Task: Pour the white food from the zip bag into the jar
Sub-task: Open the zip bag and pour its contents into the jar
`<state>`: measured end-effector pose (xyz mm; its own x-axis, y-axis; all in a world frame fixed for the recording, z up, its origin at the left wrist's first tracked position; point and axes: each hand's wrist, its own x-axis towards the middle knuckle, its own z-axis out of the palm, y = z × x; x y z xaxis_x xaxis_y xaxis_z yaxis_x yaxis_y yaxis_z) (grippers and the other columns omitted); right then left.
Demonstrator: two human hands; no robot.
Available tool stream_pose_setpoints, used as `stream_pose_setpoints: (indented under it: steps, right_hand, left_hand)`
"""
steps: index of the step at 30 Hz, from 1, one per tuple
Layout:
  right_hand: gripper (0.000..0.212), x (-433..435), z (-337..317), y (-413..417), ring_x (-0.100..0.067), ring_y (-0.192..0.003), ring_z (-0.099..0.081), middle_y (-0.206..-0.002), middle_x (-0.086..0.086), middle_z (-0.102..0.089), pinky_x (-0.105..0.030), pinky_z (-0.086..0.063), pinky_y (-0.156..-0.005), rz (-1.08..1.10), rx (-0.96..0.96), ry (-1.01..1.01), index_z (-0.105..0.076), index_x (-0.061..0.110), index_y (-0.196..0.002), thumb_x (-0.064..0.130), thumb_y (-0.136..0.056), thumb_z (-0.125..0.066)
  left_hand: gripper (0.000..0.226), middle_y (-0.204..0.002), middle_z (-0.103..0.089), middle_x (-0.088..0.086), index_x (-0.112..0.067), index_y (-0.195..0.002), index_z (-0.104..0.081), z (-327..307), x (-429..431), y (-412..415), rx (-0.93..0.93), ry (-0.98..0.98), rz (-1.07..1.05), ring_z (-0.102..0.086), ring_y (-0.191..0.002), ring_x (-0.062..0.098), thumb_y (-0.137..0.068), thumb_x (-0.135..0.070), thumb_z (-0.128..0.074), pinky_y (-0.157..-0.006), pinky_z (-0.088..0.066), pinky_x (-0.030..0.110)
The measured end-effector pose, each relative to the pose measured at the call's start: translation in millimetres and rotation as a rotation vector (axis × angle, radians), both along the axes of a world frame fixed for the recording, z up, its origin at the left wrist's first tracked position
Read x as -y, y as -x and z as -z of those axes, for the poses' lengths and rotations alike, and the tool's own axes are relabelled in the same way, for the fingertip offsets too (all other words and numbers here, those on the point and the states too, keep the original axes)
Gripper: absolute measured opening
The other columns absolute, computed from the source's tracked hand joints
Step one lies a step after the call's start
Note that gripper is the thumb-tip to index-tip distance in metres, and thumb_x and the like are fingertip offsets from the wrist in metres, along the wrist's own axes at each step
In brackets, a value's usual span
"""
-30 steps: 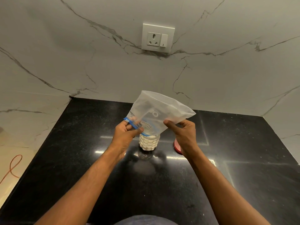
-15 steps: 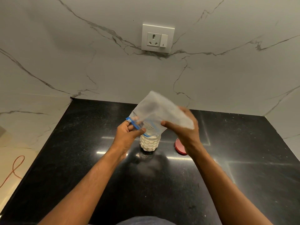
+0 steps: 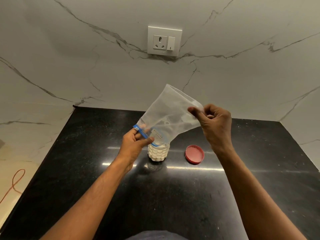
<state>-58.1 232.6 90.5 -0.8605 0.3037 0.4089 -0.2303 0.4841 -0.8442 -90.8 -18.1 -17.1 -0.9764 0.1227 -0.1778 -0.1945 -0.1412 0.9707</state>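
A clear zip bag [image 3: 168, 115] with a blue zip strip hangs upside down, its mouth resting in the top of a small textured jar [image 3: 158, 153] filled with white food. My left hand [image 3: 134, 142] pinches the blue zip edge beside the jar's mouth. My right hand [image 3: 214, 123] holds the bag's raised bottom corner, up and to the right of the jar. The bag looks nearly empty, with a faint white film inside.
The jar's red lid [image 3: 194, 154] lies flat on the black countertop [image 3: 173, 196] to the right of the jar. A marble wall with a white socket [image 3: 164, 41] stands behind. An orange cord [image 3: 14, 183] lies on the floor at the left.
My right hand has moved up and to the right, lifting the bag's bottom corner and uncovering the red lid. The left hand and the jar stay where they were.
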Motion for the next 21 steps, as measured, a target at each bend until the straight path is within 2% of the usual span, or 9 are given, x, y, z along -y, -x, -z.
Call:
stream_pose_setpoints:
  steps: [1,3,6,8,10,12,15,18,21]
  right_hand:
    - [0.035,-1.3,-1.6,0.0,-0.032,-0.082,-0.061,-0.081,-0.011,-0.069,-0.048,-0.056,-0.07,-0.018,0.036,-0.1,-0.073,0.004,-0.087,0.038,-0.094,-0.076]
    - [0.04,3.2,-11.3,-1.0,-0.021,-0.114,-0.057,-0.117,-0.005,-0.072,-0.042,-0.054,-0.093,-0.083,0.062,-0.294,-0.071,0.014,-0.124,0.04,-0.093,-0.076]
    - [0.096,9.4,-30.2,6.6,-0.019,-0.133,-0.05,-0.144,-0.003,-0.062,-0.031,-0.04,-0.103,-0.157,0.042,-0.498,-0.038,0.029,-0.157,0.05,-0.078,-0.087]
    - [0.074,15.1,-41.6,16.8,-0.016,-0.116,-0.062,-0.125,0.0,-0.071,-0.034,-0.048,-0.096,-0.207,0.041,-0.487,-0.055,0.028,-0.145,0.044,-0.08,-0.087]
    - [0.02,21.0,-48.7,27.4,-0.009,-0.069,-0.058,-0.074,0.007,-0.066,-0.031,-0.048,-0.066,-0.203,0.004,-0.432,-0.074,0.022,-0.091,0.034,-0.082,-0.088]
    - [0.045,22.4,-49.6,34.2,-0.011,-0.051,-0.037,-0.052,0.009,-0.042,-0.028,-0.032,-0.052,-0.151,-0.064,-0.439,-0.055,0.018,-0.058,0.037,-0.08,-0.09]
    - [0.05,18.5,-40.2,33.7,-0.014,-0.049,-0.039,-0.05,0.003,-0.045,-0.033,-0.038,-0.048,-0.173,-0.081,-0.448,-0.052,0.013,-0.054,0.032,-0.087,-0.085]
    - [0.013,16.6,-31.6,30.4,-0.014,-0.065,-0.068,-0.073,-0.001,-0.076,-0.041,-0.059,-0.063,-0.236,-0.075,-0.402,-0.081,0.008,-0.082,0.019,-0.089,-0.083]
    - [0.031,12.8,-28.8,30.5,-0.013,-0.054,-0.053,-0.061,0.003,-0.064,-0.03,-0.045,-0.052,-0.093,-0.114,-0.346,-0.074,0.01,-0.07,0.034,-0.08,-0.091]
  left_hand:
    - [0.042,-0.115,-0.082,-0.006,-0.026,-0.121,-0.068,0.0,-0.2,0.2,-0.002,0.004,0.001,-0.078,-0.108,0.01,-0.089,-0.001,-0.079,-0.085,-0.064,0.024]
    - [0.043,-0.115,-0.082,-0.007,-0.028,-0.121,-0.068,0.8,-0.5,0.8,-0.007,0.007,0.004,-0.078,-0.108,0.009,-0.089,-0.001,-0.079,-0.083,-0.063,0.023]
    - [0.045,-0.114,-0.082,-0.01,-0.027,-0.123,-0.067,1.2,-1.9,-0.3,-0.01,-0.001,0.014,-0.078,-0.107,0.008,-0.09,0.001,-0.078,-0.079,-0.063,0.019]
    - [0.044,-0.114,-0.082,-0.009,-0.026,-0.123,-0.067,-0.2,-3.1,-0.3,-0.022,0.002,0.022,-0.078,-0.108,0.008,-0.09,0.001,-0.077,-0.082,-0.064,0.021]
    - [0.044,-0.116,-0.082,-0.009,-0.026,-0.125,-0.067,-1.9,-2.4,-0.1,-0.039,-0.014,0.019,-0.078,-0.108,0.008,-0.091,0.0,-0.077,-0.083,-0.064,0.02]
    - [0.046,-0.118,-0.082,-0.008,-0.026,-0.128,-0.066,-4.5,-1.3,-0.8,-0.043,-0.041,0.022,-0.077,-0.109,0.008,-0.091,-0.002,-0.078,-0.079,-0.062,0.017]
    - [0.045,-0.118,-0.082,-0.007,-0.027,-0.127,-0.066,-5.9,0.4,-2.1,-0.03,-0.053,0.019,-0.077,-0.108,0.007,-0.091,-0.003,-0.078,-0.077,-0.06,0.015]
    - [0.043,-0.115,-0.082,-0.01,-0.029,-0.125,-0.066,-6.7,0.8,-3.1,-0.017,-0.048,0.013,-0.077,-0.106,0.005,-0.092,-0.005,-0.078,-0.074,-0.059,0.013]
    - [0.039,-0.112,-0.083,-0.011,-0.027,-0.124,-0.067,-8.5,-1.4,-2.7,-0.025,-0.028,0.029,-0.077,-0.103,0.002,-0.093,-0.008,-0.078,-0.072,-0.058,0.01]
